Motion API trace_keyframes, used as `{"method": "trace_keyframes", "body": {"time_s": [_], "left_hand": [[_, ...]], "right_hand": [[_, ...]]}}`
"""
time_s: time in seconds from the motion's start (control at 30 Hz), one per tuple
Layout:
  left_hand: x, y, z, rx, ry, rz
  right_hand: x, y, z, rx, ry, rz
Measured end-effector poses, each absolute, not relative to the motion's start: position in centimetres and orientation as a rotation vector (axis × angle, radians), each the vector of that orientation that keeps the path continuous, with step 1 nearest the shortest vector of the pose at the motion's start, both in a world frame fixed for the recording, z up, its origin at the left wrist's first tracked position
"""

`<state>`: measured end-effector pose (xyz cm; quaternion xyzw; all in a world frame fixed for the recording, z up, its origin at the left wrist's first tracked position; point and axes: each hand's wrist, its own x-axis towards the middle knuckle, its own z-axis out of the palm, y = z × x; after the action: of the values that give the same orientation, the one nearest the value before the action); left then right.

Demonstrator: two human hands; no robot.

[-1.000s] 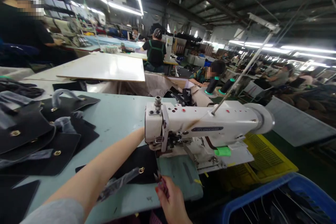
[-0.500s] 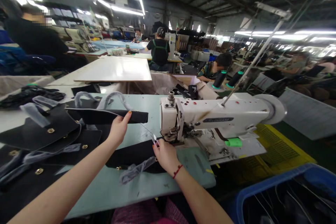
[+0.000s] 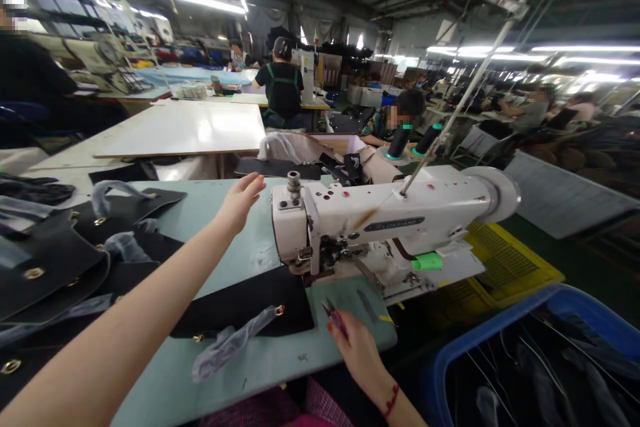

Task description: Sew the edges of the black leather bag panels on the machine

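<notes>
My left hand (image 3: 245, 201) is stretched out over the far side of the green sewing table (image 3: 220, 233), its fingers extended and nothing in them. Just beyond it a black panel (image 3: 280, 167) with a plastic-wrapped handle lies at the table's back edge. My right hand (image 3: 356, 341) is closed round thread snips (image 3: 336, 317), their blades pointing up and left over the table's front right. Left of the snips lies another black panel (image 3: 240, 307), with a plastic-wrapped handle (image 3: 233, 345) and gold metal fittings. Part of it reaches toward the needle area of the white sewing machine (image 3: 380, 203).
Several black panels with wrapped handles (image 3: 50, 260) are heaped at the left. A blue bin (image 3: 435, 373) of black pieces stands at lower right, beside a yellow crate (image 3: 515, 260). Thread cones (image 3: 399, 143) rise behind the machine. Other people (image 3: 283, 83) work farther back.
My left hand has let go of the black panel, which now lies at the back of the table. My right hand, with the snips, has drawn back toward me and right. The view has shifted.
</notes>
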<state>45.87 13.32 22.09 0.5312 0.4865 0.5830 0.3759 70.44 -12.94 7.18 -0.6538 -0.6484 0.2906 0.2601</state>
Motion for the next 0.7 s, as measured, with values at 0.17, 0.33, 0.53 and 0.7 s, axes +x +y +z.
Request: {"method": "trace_keyframes", "body": {"time_s": [0.17, 0.33, 0.53, 0.7], "left_hand": [[44.4, -1.4, 18.7, 1.832, 1.272, 1.335], [41.8, -15.8, 7.7, 2.628, 0.826, 0.948], [41.7, -12.7, 2.3, 2.635, 1.611, 0.884], [42.1, -6.6, 5.6, 2.7, 1.58, 0.905]], "right_hand": [[71.6, -10.2, 4.9, -1.968, -1.939, 0.421], [68.5, -7.2, 6.5, -1.573, -1.925, 0.593], [65.1, -5.8, 6.8, -1.342, -1.641, 0.98], [64.5, -6.1, 6.3, -1.239, -1.409, 1.198]]}}
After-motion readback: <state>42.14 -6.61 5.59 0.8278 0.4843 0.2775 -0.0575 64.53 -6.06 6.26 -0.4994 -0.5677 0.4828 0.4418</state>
